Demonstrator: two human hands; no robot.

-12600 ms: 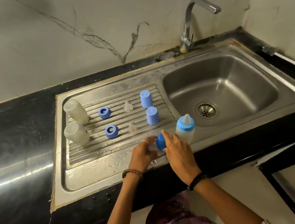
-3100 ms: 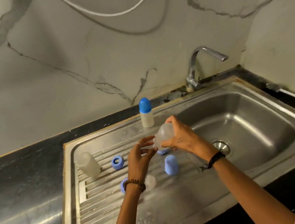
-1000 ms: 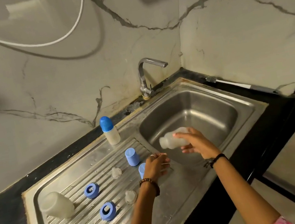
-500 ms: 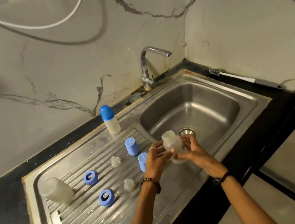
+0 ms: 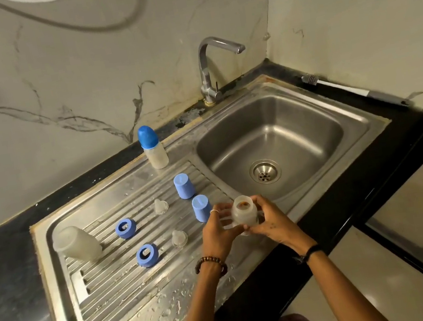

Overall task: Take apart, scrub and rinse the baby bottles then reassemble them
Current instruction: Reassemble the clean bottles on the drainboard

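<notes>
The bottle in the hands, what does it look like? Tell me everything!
The bottle is small, cloudy and see-through, like plastic. It has no cap, ring or teat, so its round mouth is open and points up. The left hand and right hand hold it upright over the sink's front edge, fingers curled round its sides.

- Both forearms reach forward and inward from the lower edge of the view, the wrists close together.
- The left hand point(image 5: 218, 230) is curled, its fingers point(image 5: 217, 212) bent round the side of an open bottle point(image 5: 244, 212); a ring sits on one finger and a bead bracelet on the wrist.
- The right hand point(image 5: 272, 223) grips the bottle's other side, thumb toward the rim, fingers wrapped beneath; a dark band circles its wrist.
</notes>
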